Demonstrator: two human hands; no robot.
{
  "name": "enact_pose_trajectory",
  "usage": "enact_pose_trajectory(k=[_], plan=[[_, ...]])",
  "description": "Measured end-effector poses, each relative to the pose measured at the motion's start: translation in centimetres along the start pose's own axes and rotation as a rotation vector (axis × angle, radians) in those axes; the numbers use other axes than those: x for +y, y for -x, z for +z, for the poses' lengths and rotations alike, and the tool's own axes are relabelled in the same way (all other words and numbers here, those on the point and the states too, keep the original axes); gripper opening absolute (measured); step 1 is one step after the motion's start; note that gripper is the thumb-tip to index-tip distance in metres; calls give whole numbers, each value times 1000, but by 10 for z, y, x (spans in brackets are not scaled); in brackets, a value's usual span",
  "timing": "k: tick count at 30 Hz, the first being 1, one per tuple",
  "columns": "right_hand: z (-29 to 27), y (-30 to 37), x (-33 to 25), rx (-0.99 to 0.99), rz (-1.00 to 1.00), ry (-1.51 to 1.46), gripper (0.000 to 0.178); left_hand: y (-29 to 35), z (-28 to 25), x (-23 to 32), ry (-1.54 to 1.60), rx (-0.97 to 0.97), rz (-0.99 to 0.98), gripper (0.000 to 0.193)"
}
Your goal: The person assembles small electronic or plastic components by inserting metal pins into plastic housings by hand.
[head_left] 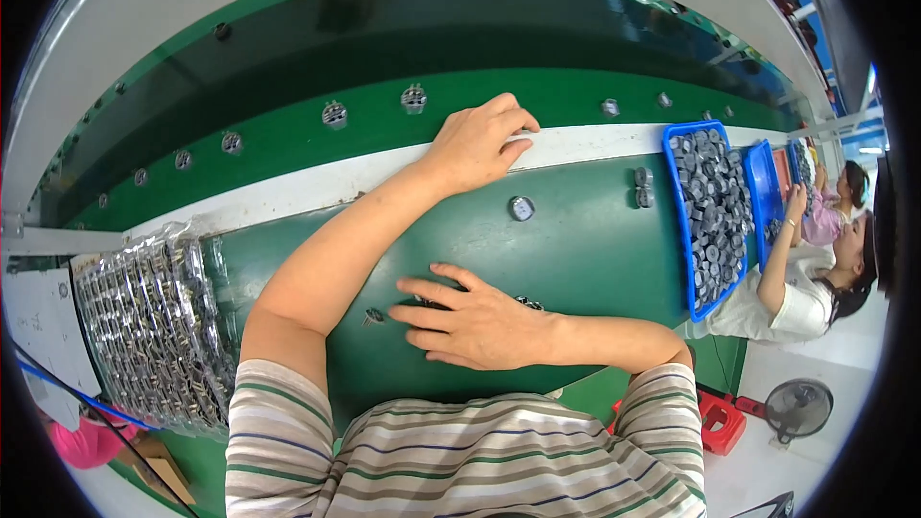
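My left hand (pixel 484 142) reaches out over the white ledge at the far side of the table. Its fingers are bent, the thumb stands apart from them, and I see nothing held. Closer to my body, my right hand (pixel 480 321) lies palm down with fingers spread over small dark parts, mostly hidden under it. One small part with metal pins (pixel 373 316) lies just left of its fingertips. Between the two hands, a round grey and clear part (pixel 522 208) rests on the green table (pixel 595 249).
Beyond the ledge (pixel 595 145) runs a green belt (pixel 537 101) carrying spaced pinned parts (pixel 413 99). A blue tray (pixel 687 230) heaped with grey round pieces stands right, near two loose dark pieces (pixel 643 188). Plastic-wrapped rows of pinned parts (pixel 153 317) sit left. Co-workers (pixel 796 278) sit far right.
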State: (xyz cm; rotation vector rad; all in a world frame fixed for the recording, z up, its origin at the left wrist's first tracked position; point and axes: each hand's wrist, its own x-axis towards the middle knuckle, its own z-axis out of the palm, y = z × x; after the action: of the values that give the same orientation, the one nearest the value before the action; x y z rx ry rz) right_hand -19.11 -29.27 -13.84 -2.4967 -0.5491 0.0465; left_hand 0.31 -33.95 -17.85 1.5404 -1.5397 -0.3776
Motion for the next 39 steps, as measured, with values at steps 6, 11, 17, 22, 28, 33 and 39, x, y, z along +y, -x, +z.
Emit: enact_pose_trajectory(k=[6, 11, 17, 22, 28, 33, 39], plan=[[-15, 53, 9, 198, 220, 198, 23, 1, 1, 5, 82, -82, 99, 17], [-26, 95, -1, 419, 444, 182, 64, -6, 2, -1, 166, 166, 99, 18], [9, 115, -24, 401, 649, 53, 106, -10, 4, -13, 1, 433, -19, 34], [11, 93, -13, 458, 831, 254, 101, -8, 4, -26, -152, 343, -5, 48], [22, 10, -44, 249, 233, 330, 54, -10, 7, -29, -54, 311, -38, 48], [39, -26, -34, 222, 23, 397, 48, -7, 7, -25, -91, 270, -27, 47], [12, 39, -35, 240, 275, 457, 45, -7, 5, -26, -145, 281, -107, 43]])
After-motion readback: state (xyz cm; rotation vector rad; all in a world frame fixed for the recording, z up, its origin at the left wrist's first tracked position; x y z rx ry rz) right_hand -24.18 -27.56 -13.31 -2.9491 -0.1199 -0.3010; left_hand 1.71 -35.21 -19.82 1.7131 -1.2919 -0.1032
